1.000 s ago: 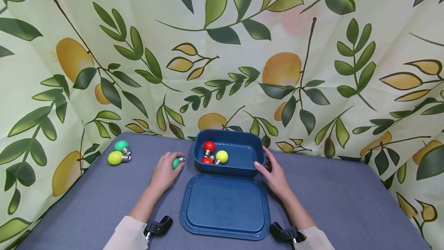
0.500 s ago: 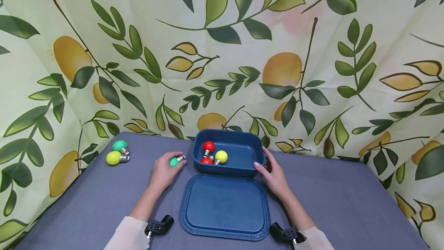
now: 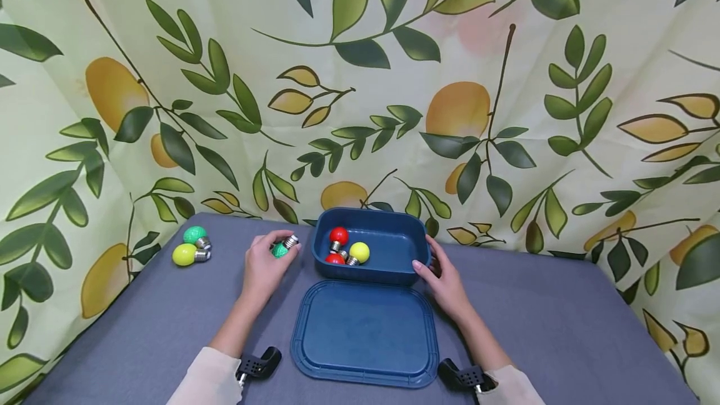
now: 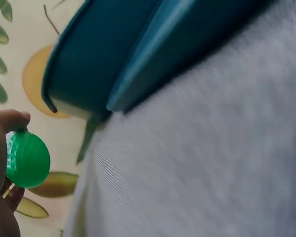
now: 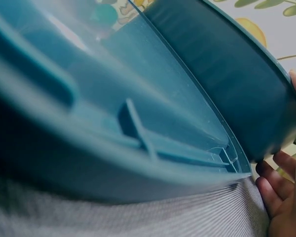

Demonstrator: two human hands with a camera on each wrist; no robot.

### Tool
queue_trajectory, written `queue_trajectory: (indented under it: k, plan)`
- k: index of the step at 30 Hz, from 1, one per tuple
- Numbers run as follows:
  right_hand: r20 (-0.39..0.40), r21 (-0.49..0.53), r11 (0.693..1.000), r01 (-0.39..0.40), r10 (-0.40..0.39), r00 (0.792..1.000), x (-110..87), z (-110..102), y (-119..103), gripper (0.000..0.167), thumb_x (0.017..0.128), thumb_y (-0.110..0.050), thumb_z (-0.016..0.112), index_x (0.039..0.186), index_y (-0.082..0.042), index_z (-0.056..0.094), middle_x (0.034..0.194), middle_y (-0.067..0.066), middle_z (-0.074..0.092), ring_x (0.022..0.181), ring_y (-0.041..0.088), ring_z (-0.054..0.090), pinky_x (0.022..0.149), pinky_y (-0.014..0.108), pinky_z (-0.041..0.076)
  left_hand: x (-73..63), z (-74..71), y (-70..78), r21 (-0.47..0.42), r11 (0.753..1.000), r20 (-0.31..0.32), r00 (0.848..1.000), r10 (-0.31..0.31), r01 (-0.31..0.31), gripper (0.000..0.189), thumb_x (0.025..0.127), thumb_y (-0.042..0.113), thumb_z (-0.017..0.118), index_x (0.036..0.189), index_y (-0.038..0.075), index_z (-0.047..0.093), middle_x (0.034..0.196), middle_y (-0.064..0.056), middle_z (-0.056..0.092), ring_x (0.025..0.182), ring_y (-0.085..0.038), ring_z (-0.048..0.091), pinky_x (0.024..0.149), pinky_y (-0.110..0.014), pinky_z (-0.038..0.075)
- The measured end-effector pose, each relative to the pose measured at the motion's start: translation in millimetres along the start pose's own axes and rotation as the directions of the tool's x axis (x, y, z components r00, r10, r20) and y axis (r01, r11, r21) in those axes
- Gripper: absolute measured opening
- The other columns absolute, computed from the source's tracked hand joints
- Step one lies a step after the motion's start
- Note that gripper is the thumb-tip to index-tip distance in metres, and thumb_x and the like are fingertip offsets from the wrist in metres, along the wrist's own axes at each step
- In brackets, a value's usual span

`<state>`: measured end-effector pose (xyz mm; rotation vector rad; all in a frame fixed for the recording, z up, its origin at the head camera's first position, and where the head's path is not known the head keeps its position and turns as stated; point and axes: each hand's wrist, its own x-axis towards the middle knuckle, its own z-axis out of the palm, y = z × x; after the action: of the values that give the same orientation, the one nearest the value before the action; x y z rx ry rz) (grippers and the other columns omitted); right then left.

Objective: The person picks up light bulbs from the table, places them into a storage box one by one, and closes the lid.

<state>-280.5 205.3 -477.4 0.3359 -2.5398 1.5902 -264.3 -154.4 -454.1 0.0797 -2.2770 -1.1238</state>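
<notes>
My left hand [image 3: 262, 265] pinches a green light bulb [image 3: 279, 249] between thumb and fingers, its metal base pointing up and right, just left of the blue box [image 3: 394, 249]. The left wrist view shows the bulb's faceted green globe [image 4: 28, 159] in the fingers. My right hand [image 3: 447, 283] grips the box's right end, thumb at the front and fingers behind the corner. Inside the box's left part lie red bulbs [image 3: 339, 235] and a yellow bulb [image 3: 359, 253]. In the right wrist view the fingers [image 5: 276, 185] sit against the box's end.
The blue lid [image 3: 364, 333] lies flat in front of the box. At the table's far left rest another green bulb [image 3: 194, 234] and a yellow bulb [image 3: 184, 255]. A leaf-patterned cloth [image 3: 360, 99] hangs behind the grey-blue table [image 3: 562, 330].
My left hand has risen slightly with the green bulb, whose metal base has turned from level to pointing up and right. The right hand stays on the box.
</notes>
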Motion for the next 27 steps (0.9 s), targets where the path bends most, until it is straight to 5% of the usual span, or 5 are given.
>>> queue_trajectory:
  k: [9,13,27]
  plan:
    - [0.02,0.013,1.0,-0.006,0.006,1.0,-5.2,-4.4,-34.8,0.069,0.099,-0.02,0.064,0.158,-0.005,0.031,0.151,0.031,0.047,0.132,0.045,0.055,0.11,0.059,0.043,0.8,-5.5,33.9,-0.101,0.994,-0.017,0.999,0.033,-0.035,0.031,0.081,0.016,0.085,0.11,0.011,0.075,0.102,-0.01,0.076,0.096,-0.025,0.063,0.081,-0.04,0.048]
    - [0.014,0.017,1.0,0.006,-0.006,1.0,0.8,-0.5,-18.1,0.07,0.099,-0.022,0.064,0.159,-0.01,0.03,0.153,0.028,0.045,0.134,0.044,0.054,0.112,0.058,0.042,2.4,-2.6,49.5,-0.169,0.985,-0.001,0.999,0.036,-0.036,0.031,0.083,0.015,0.084,0.112,0.009,0.073,0.105,-0.01,0.076,0.099,-0.026,0.065,0.087,-0.044,0.051]
    - [-0.008,0.034,0.999,0.005,-0.005,1.0,1.6,-0.2,1.3,0.068,0.099,-0.028,0.065,0.159,-0.018,0.033,0.154,0.022,0.047,0.134,0.038,0.056,0.112,0.055,0.044,15.0,32.9,77.5,-0.193,0.978,0.211,0.969,0.124,-0.083,0.03,0.086,0.01,0.08,0.115,0.005,0.072,0.104,-0.012,0.075,0.097,-0.027,0.07,0.09,-0.046,0.058]
